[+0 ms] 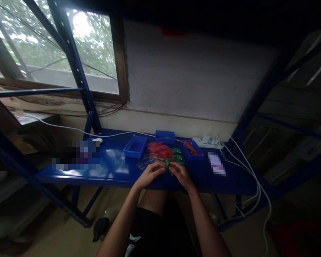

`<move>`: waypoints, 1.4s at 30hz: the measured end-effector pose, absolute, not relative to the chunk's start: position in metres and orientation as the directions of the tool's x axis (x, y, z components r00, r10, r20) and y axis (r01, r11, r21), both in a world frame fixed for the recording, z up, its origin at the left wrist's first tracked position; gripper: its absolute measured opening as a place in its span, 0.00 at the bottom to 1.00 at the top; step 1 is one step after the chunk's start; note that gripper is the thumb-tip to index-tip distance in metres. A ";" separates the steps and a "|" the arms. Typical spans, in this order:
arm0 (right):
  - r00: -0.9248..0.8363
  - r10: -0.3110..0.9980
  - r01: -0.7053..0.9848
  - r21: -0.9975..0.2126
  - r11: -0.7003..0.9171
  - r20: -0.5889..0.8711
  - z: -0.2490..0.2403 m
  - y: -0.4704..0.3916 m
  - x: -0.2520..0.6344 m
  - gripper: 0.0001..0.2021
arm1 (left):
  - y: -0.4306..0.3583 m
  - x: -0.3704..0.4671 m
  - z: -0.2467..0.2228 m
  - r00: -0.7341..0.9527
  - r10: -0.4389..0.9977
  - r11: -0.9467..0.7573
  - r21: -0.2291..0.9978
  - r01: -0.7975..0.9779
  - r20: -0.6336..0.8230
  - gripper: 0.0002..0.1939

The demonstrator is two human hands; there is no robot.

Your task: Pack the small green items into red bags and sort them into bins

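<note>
**Blue metal desk: left hand and right hand close together at the front edge**

Three blue rectangular plastic trays stand farther in, one of them near the back edge. Among them lies a pile of flat, red, translucent pieces; green packets are just beside it. Near the middle of the front edge, both hands hold a small green piece in a narrow fingertip grip.

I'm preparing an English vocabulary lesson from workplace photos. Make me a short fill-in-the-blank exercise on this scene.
The left hand and right hand meet at a small item coloured ____.
The pieces in the rightmost tray are coloured ____.
The trays on the table number ____.
The window shows on the picture's ____ side.

Missing words: green; red; three; left.
</note>
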State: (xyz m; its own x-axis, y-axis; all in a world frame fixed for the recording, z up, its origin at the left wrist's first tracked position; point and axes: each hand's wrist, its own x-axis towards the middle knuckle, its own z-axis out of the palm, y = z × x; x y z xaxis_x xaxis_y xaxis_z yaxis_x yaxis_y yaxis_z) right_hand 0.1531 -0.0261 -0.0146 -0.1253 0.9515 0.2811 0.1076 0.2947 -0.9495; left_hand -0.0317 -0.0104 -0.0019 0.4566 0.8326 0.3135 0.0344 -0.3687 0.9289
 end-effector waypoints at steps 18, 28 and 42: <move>-0.064 0.953 0.162 -0.939 0.304 0.297 -0.013 -0.029 0.154 0.07 | -0.008 -0.025 -0.011 0.377 0.892 -0.273 0.962 0.015 0.247 0.14; -0.045 0.965 0.131 -0.957 0.261 0.257 -0.013 -0.026 0.151 0.07 | -0.009 -0.025 -0.008 0.348 0.904 -0.263 0.965 -0.009 0.249 0.15; -0.031 0.956 0.056 -0.954 0.293 0.292 -0.013 -0.029 0.155 0.13 | -0.005 -0.025 -0.010 0.261 0.936 -0.243 0.970 -0.010 0.237 0.16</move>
State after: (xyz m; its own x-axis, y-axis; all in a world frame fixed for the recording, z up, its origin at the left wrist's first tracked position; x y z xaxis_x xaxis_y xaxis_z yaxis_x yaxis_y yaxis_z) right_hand 0.1546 -0.0293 -0.0129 -0.0309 0.9560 0.2919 0.0564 0.2932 -0.9544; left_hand -0.0252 -0.0046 -0.0104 0.2612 0.9358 0.2368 -0.0097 -0.2427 0.9700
